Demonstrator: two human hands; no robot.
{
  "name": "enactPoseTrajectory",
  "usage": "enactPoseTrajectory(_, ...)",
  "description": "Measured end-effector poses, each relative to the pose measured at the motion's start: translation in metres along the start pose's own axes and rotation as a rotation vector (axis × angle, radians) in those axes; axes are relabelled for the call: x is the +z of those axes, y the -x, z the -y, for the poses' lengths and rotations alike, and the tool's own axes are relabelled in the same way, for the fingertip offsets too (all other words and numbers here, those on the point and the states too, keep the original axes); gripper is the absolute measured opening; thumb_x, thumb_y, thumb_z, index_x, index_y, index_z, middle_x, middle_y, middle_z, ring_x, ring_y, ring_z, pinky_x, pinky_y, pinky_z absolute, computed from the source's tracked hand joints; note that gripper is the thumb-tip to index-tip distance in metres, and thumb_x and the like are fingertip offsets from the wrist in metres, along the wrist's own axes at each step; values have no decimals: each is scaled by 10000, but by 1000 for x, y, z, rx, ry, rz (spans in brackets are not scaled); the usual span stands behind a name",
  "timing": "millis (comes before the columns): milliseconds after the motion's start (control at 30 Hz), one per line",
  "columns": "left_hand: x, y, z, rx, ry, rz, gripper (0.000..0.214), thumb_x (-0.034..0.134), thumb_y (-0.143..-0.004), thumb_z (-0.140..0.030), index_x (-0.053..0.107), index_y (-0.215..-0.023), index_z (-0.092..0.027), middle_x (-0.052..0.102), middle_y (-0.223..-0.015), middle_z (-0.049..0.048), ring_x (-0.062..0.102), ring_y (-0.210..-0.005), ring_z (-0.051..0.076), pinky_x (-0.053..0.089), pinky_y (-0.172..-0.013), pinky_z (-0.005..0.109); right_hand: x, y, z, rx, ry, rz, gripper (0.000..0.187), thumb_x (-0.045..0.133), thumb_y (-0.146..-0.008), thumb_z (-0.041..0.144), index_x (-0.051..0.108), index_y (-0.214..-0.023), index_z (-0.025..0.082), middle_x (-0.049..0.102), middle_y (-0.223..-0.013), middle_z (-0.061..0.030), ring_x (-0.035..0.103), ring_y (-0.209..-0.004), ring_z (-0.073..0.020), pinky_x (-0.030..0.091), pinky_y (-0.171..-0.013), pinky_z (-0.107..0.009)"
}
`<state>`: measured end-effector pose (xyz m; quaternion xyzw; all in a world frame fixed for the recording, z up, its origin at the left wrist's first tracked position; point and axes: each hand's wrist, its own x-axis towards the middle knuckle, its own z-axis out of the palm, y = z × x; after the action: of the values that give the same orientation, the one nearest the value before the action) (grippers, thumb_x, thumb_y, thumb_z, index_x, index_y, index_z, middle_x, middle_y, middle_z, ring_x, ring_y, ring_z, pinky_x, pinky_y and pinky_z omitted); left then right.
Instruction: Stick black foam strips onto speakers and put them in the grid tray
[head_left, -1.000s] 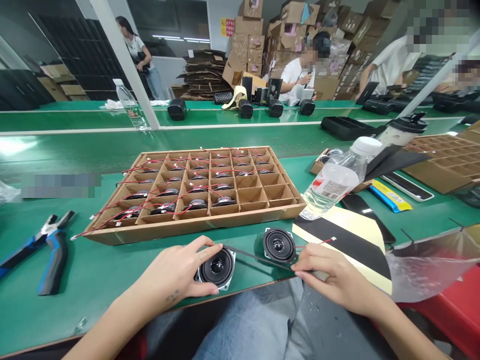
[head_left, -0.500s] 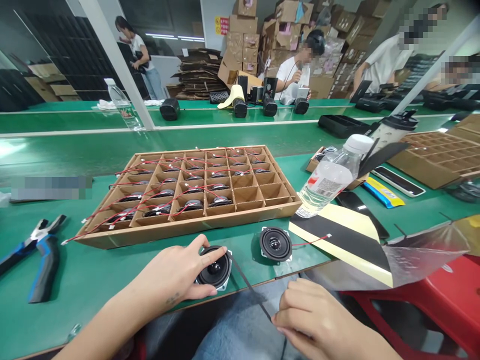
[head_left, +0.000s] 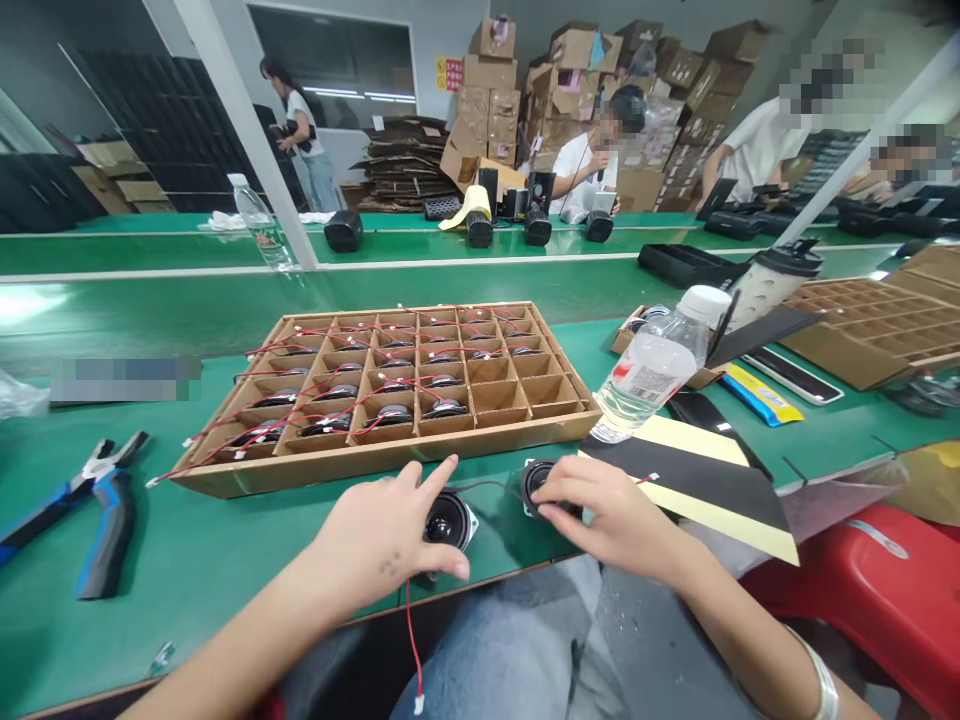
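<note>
My left hand (head_left: 386, 535) grips a small black speaker driver (head_left: 448, 522) on the green table edge, thumb and forefinger around its rim; its red wire (head_left: 411, 640) hangs down over my lap. My right hand (head_left: 600, 515) is closed over a second speaker driver (head_left: 537, 478) just to the right. A thin dark strip (head_left: 487, 486) arcs between the two drivers. Behind them lies a cardboard divider tray (head_left: 495, 425) with several speakers and red wires in its cells.
Blue-handled pliers (head_left: 90, 500) lie at the left. A water bottle (head_left: 651, 368) stands right of the tray, beside black-and-yellow adhesive sheets (head_left: 705, 478). A red stool (head_left: 877, 590) sits lower right. Another divider tray (head_left: 877, 325) is far right. People work at the far conveyor.
My right hand came back up from my lap and closed over the second speaker. The black strip, earlier pulled taut toward me, now lies slack between the drivers. The left driver's red wire now dangles.
</note>
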<state>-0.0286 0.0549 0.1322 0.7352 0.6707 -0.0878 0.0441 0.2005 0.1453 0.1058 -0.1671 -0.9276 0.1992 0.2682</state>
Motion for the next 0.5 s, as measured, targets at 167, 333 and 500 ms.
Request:
enactPoseTrajectory(167, 9, -3, 47, 281, 414, -3, 700, 700, -663, -447, 398, -1274, -288, 420, -1332, 36, 434, -1189, 210, 364, -989, 324, -10, -12, -18, 36, -64, -57, 118, 511, -841, 135, 622, -805, 152, 586, -753, -36, 532, -707, -134, 428, -634, -246)
enactPoseTrajectory(333, 21, -6, 56, 332, 381, 13, 611, 663, -690, -480, 455, -1234, -298, 475, -1296, 11, 461, -1151, 205, 364, -970, 324, -9, -8, -23, 40, -109, -26, 119, 517, -849, 145, 628, -809, 157, 596, -759, -34, 538, -707, -131, 434, -640, -251)
enactPoseTrajectory(500, 20, -6, 46, 344, 228, -33, 625, 629, -667, -563, 498, -1202, -267, 511, -1245, 15, 555, -906, 199, 434, -806, 311, -6, -2, -24, 72, -127, 10, 131, 510, -860, 154, 632, -813, 159, 593, -759, -32, 539, -716, -132, 435, -653, -254)
